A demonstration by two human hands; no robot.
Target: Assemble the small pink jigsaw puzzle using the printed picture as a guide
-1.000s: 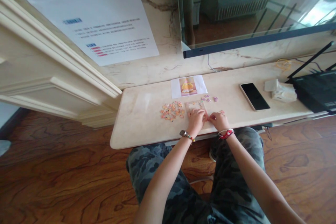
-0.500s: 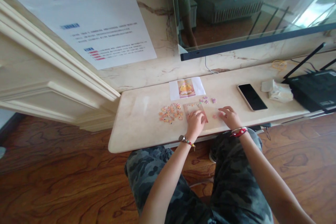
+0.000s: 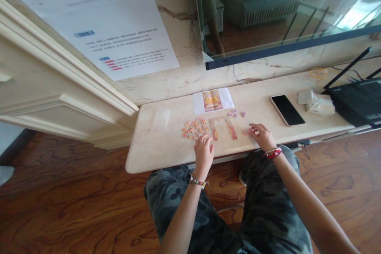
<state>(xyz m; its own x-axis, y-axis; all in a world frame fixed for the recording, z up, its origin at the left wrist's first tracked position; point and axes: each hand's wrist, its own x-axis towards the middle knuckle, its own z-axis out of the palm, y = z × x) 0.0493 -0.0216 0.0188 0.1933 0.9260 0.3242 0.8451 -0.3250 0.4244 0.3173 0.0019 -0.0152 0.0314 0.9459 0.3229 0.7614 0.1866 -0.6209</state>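
Observation:
A partly joined jigsaw puzzle (image 3: 215,134) lies on the ledge as a frame, with its top and two sides put together around a bare middle. To its left is a heap of loose puzzle pieces (image 3: 193,127) in orange, pink and white. My left hand (image 3: 204,151) rests at the heap's near right edge, fingers apart and slightly bent. On the other side, my right hand (image 3: 263,136) hovers low beside a few pink pieces (image 3: 245,132), its fingers loosely bent and apart. Several purple pieces (image 3: 234,114) sit above the frame's right corner.
A printed picture sheet (image 3: 197,104) with a yellow figure lies behind the puzzle. Farther right are a phone (image 3: 287,110), a tissue pack (image 3: 320,105) and a black router (image 3: 354,103) with antennas. A television (image 3: 268,51) overhangs the back of the ledge (image 3: 154,143).
My left hand has moved left off the puzzle frame to the loose heap, uncovering the frame's lower part. My right hand has stayed by the pink pieces.

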